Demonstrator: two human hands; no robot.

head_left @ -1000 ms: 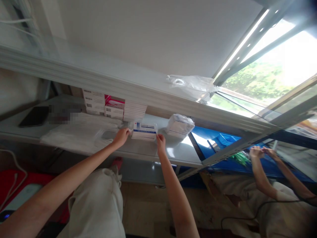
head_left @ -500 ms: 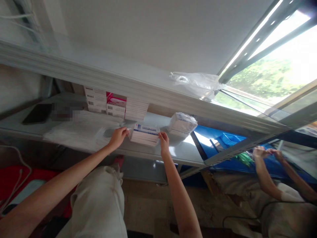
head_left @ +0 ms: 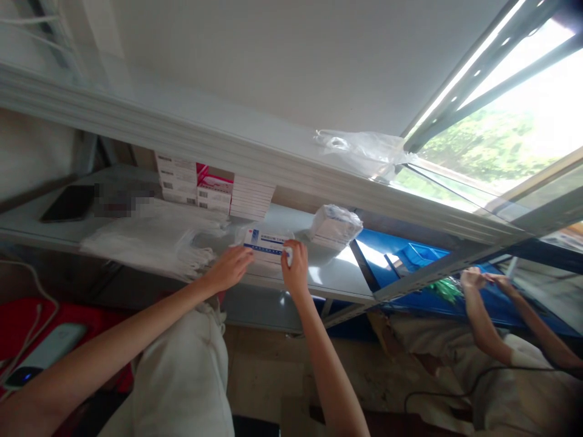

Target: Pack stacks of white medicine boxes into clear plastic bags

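A stack of small white cartons with blue print (head_left: 266,238) sits on the grey shelf in front of me, with a clear plastic bag (head_left: 288,232) around it. My left hand (head_left: 231,267) is closed at the stack's left front corner, fingers on the bag. Around the right front corner my right hand (head_left: 296,267) curls, gripping gathered plastic and a white edge; its palm side is hidden. To the right stands another bagged bundle of cartons (head_left: 337,226). Flat clear plastic bags (head_left: 141,237) lie in a pile left of my hands.
Pink-and-white cartons (head_left: 214,193) and a white stack (head_left: 252,197) stand behind. A dark phone (head_left: 69,203) lies far left. An upper shelf edge (head_left: 191,149) overhangs, bearing a crumpled plastic bag (head_left: 364,152). At right, a co-worker's hands (head_left: 476,278) are over blue bins (head_left: 421,256).
Both hands have come inward and down onto the stack's front corners, from holding the bag's edges out at the sides. The bag's plastic is now drawn closer to the cartons.
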